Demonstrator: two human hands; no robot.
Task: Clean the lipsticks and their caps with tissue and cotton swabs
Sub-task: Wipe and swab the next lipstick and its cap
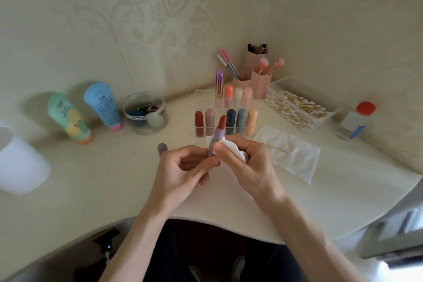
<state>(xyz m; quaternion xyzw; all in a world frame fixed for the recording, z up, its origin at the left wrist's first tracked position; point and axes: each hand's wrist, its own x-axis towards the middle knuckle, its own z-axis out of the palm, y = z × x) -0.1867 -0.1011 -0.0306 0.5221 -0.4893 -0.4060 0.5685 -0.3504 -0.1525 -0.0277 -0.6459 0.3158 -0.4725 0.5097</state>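
The lipstick is gripped in the left hand, tissue in the right hand (its bared tip could be snapped by sideways pressure).

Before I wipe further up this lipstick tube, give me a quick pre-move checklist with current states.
1. Left hand grips the lipstick at its base: ok.
2. Right hand pinches the tissue wad against the tube: ok.
3. Red bullet exposed above the tissue wad, not touching it: ok.
4. Cap off, on the table beside the left hand: ok.
5. Cotton swab ready on the spread tissue: ok.
6. Wiping face of the tissue wad clean: cannot tell, it is hidden.
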